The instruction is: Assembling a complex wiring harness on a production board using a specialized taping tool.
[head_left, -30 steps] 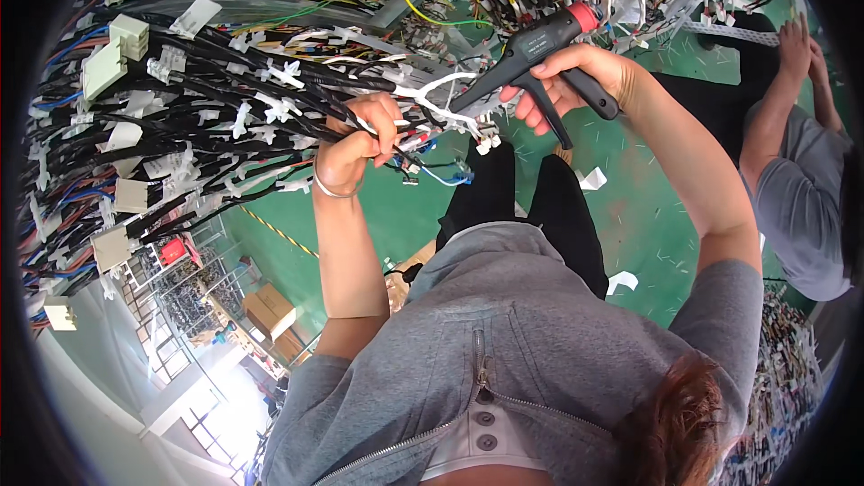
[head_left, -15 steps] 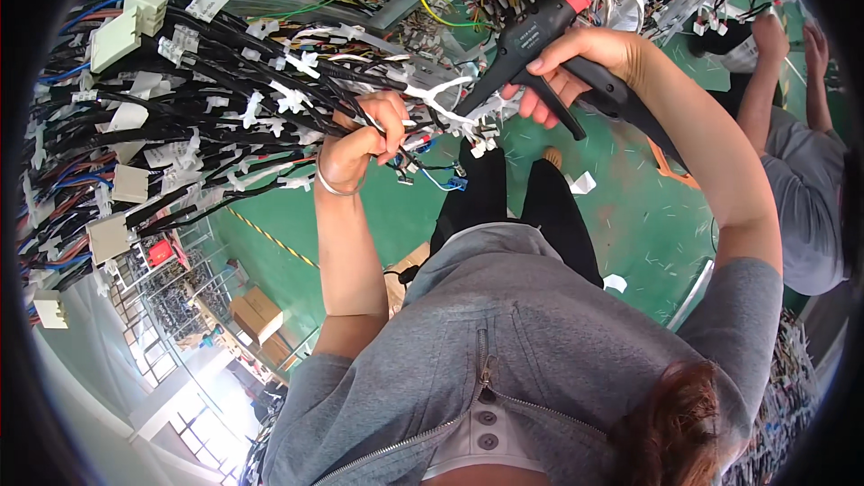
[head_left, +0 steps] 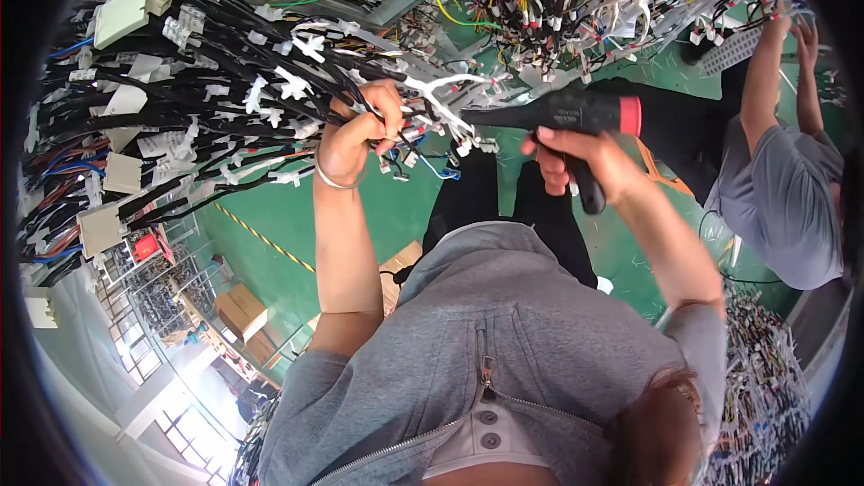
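A: What do I have at the left end of my view?

B: I see a broad bundle of thin black plastic-coated wires (head_left: 297, 108), dotted with white clips, spreading left from the left hand (head_left: 369, 126). That hand is closed around some wires at the bundle's end, and its grip has held through the last second.

A: And just right of it?

B: A white, forked wire branch (head_left: 438, 94) sticks out past the fingers, with small blue connectors (head_left: 450, 174) hanging below it.

A: What has changed?

B: The black pistol-shaped tool with a red end (head_left: 567, 112), between the hands. I had it slanting, red end up; now it lies nearly level, red end to the right, narrow nose toward the fork. I can't tell whether they touch.

A: The right hand (head_left: 585, 153)?

B: Lower now, slightly blurred, wrapped around the tool's handle. I can't tell whether the lever is squeezed.

A: Meaning for the work?

B: I judge the wires are steadied while the tool is being re-angled.
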Demonstrator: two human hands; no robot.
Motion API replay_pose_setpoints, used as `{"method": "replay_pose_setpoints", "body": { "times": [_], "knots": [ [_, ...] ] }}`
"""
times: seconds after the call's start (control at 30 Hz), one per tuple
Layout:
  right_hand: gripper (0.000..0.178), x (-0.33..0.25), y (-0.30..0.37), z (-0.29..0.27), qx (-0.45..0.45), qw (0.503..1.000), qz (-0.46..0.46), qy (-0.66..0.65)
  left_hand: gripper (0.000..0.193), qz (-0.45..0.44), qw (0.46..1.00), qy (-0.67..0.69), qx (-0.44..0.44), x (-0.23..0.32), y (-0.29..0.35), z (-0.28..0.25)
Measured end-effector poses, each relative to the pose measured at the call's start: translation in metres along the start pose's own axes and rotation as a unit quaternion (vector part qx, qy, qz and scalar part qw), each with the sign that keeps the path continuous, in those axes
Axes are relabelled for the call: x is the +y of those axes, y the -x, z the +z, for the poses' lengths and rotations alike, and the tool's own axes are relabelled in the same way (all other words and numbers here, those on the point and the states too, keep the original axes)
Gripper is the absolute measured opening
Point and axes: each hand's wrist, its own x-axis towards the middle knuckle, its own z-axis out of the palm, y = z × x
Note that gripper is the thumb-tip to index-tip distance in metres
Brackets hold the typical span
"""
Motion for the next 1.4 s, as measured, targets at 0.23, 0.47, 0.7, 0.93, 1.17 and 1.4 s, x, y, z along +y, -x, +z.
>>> {"method": "replay_pose_setpoints", "body": {
  "times": [0.23, 0.47, 0.7, 0.93, 1.17, 1.4],
  "knots": [
    [0.033, 0.092, 0.01, -0.031, 0.318, 0.724, -0.265, 0.551, 0.009, -0.021, 0.996, 0.017, 0.088, 0.0, -0.011, 0.012],
    [0.037, 0.124, -0.036, -0.011, 0.09, 0.97, -0.225, 0.015, 0.006, -0.031, 0.997, 0.039, 0.06, 0.003, -0.017, 0.019],
    [0.046, 0.107, -0.044, -0.016, 0.024, 0.968, -0.239, -0.076, 0.004, -0.027, 0.997, 0.04, 0.053, 0.007, -0.015, 0.022],
    [0.049, 0.11, -0.049, -0.015, 0.007, 0.964, -0.238, -0.118, 0.005, -0.031, 0.997, 0.046, 0.054, 0.006, -0.014, 0.022],
    [0.05, 0.109, -0.047, -0.025, -0.019, 0.968, -0.223, -0.118, 0.006, -0.03, 0.996, 0.039, 0.07, 0.005, -0.011, 0.022],
    [0.048, 0.104, -0.046, -0.02, -0.027, 0.971, -0.207, -0.115, 0.006, -0.029, 0.996, 0.038, 0.069, 0.005, -0.011, 0.024]
  ]
}}
